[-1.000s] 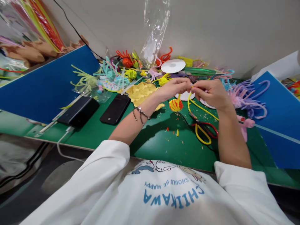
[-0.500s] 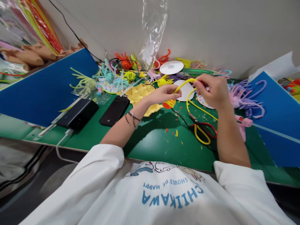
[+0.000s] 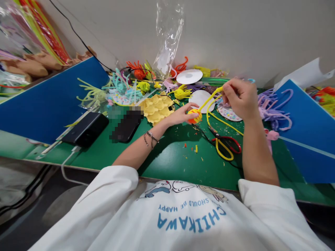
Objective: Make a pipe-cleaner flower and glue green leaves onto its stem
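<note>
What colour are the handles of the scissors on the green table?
One handle is yellow, the other red; the head view shows the scissors clearly.

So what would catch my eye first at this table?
The two hands in the middle: the left hand grips a small orange and yellow ball just over the green table, and the right hand pinches a yellow pipe cleaner stretched up from it. Behind them a bright heap of pipe-cleaner shapes runs along the wall, and scissors with red and yellow handles lie beside the right forearm.
</note>
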`<state>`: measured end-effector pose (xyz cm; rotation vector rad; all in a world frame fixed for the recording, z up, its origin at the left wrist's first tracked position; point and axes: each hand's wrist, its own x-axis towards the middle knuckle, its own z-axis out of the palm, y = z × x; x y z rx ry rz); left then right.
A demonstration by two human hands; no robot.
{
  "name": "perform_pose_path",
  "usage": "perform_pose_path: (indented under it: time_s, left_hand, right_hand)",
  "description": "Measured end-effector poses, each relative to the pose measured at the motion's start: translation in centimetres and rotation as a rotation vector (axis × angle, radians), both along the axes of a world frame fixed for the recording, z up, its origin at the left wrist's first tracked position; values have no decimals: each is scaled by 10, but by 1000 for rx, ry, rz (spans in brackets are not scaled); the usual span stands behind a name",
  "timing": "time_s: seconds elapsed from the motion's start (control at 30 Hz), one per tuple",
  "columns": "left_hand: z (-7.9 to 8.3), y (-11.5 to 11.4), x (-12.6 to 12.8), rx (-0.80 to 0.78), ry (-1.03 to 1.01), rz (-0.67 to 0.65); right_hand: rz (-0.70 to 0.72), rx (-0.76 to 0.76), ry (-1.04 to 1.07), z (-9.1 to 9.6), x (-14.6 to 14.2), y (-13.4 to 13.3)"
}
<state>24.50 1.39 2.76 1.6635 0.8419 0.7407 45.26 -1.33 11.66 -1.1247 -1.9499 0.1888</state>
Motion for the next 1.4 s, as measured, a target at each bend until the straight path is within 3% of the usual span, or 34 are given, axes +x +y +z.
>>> perform_pose_path:
  time_s: [0.1, 0.2, 0.27, 0.37, 0.5, 0.6, 0.73, 0.87, 0.97, 1.13, 1.27, 1.4]
  left_hand:
    - [-5, 6, 3, -50, -19, 189]
    - [-7, 19, 7, 223, -16, 490]
    - [-6, 28, 11, 398, -21, 599]
    - [-4, 36, 16, 516, -66, 615]
    - [-4, 36, 20, 574, -110, 541]
    - [-2, 32, 18, 569, -133, 409]
    - [7, 30, 11, 451, -193, 301]
    - [17, 31, 3, 346, -205, 377]
    - [23, 29, -3, 255, -237, 419]
    - [31, 30, -20, 439, -160, 371]
    - [31, 38, -33, 651, -20, 294]
    - [31, 40, -35, 752, 26, 267]
  right_hand:
    - [99, -105, 191, -11, -4, 12]
    - [224, -245, 524, -27, -11, 29]
    - [278, -406, 701, -37, -16, 37]
    - [368, -567, 861, -45, -22, 42]
    - [396, -498, 920, -46, -22, 42]
    - [311, -296, 788, -42, -17, 40]
    - [155, 76, 417, -31, -5, 31]
    - [128, 333, 95, -21, -1, 15]
    - [10, 439, -184, -17, -4, 10]
    - [-82, 430, -478, -20, -4, 16]
    - [-17, 291, -478, -19, 0, 14]
    - [62, 127, -346, -12, -2, 6]
